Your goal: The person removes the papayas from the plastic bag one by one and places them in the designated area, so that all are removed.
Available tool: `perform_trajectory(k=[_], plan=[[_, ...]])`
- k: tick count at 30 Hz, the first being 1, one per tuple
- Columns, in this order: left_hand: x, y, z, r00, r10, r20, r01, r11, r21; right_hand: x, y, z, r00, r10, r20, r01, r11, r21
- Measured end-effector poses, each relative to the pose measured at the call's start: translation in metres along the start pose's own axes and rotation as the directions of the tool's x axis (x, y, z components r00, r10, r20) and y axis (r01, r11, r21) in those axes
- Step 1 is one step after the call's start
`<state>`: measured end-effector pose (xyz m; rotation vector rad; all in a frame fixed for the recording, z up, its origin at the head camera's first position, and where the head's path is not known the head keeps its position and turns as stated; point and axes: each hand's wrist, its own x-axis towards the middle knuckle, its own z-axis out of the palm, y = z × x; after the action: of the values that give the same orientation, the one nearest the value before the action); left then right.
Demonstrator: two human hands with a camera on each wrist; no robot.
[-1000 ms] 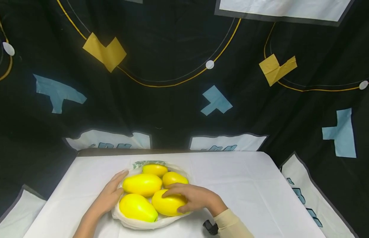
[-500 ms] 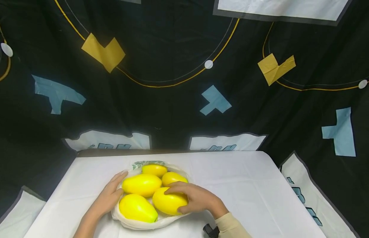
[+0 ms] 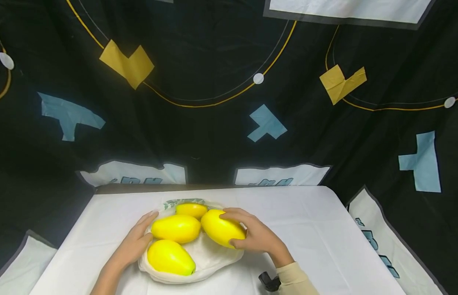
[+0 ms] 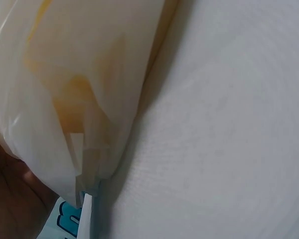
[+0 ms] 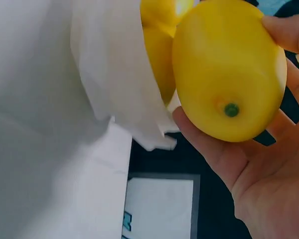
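Note:
My right hand [image 3: 252,232] holds a large smooth yellow mango [image 3: 220,229] at the right side of a white plastic bag [image 3: 210,262], thumb and fingers spread round it. The right wrist view shows its end with a green stem spot, the mango [image 5: 229,69] lifted beside the bag's edge. Inside the opened bag lie a front mango [image 3: 169,257], a middle mango [image 3: 176,228] and a back mango [image 3: 192,210]. Against the bag's left side rests my left hand [image 3: 134,241], fingers fairly straight. In the left wrist view the bag [image 4: 79,74] hides most of that hand.
The bag stands on a white-covered table [image 3: 299,229], with more table surface to its right. A black cloth [image 3: 214,135] with coloured paper shapes hangs behind. A small black device [image 3: 269,282] sits at my right wrist.
My right hand has taken hold of the front-right mango and raised it up and to the right. It now covers the mango behind it. The left hand has stayed in place.

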<state>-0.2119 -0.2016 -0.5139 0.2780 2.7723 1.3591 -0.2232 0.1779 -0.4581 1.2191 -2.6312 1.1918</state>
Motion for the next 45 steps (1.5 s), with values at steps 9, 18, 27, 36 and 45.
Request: perform_trajectory(k=[9, 18, 27, 36, 45], plan=[[0.0, 0.001, -0.001, 1.0, 0.004, -0.001, -0.004, 1.0, -0.001, -0.008, 0.015, -0.014, 0.972, 0.112, -0.208, -0.12, 0.992, -0.026], [-0.001, 0.001, 0.0, 1.0, 0.023, -0.011, -0.023, 1.0, -0.018, -0.019, 0.033, -0.022, 0.921, 0.18, -0.345, -0.209, 0.977, -0.048], [0.0, 0.001, -0.001, 1.0, 0.021, -0.011, -0.021, 0.999, -0.024, -0.03, 0.058, -0.023, 0.895, 0.248, -0.371, -0.298, 0.951, -0.083], [0.001, -0.001, 0.0, 0.999, 0.031, -0.016, -0.032, 0.999, -0.019, -0.045, 0.084, -0.019, 0.828, 0.385, -0.407, -0.454, 0.887, -0.084], [0.0, -0.001, 0.0, 1.0, 0.025, -0.014, -0.025, 1.0, -0.01, -0.051, 0.085, -0.023, 0.797, 0.436, -0.419, -0.515, 0.853, -0.092]])
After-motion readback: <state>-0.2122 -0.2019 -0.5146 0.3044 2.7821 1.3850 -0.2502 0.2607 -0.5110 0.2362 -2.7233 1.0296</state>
